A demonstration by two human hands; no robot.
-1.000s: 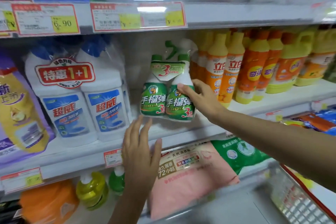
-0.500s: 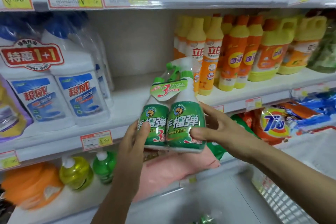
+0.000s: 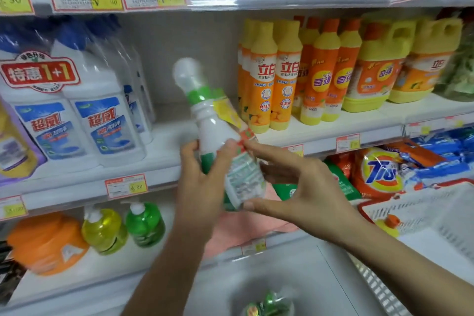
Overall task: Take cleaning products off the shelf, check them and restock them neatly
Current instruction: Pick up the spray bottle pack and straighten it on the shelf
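The twin pack of green spray cleaner (image 3: 225, 151) is being held off the middle shelf (image 3: 164, 161), tilted with its back label turned up, in front of the bare gap between the white toilet cleaner bottles (image 3: 102, 120) and the orange dish soap bottles (image 3: 272, 79). It is being gripped by the left hand (image 3: 202, 182), fingers wrapped round the body, while its lower end is being pinched by the right hand (image 3: 302, 192). Checking is judged to be under way (motion blur hides the print); restocking is being left for later.
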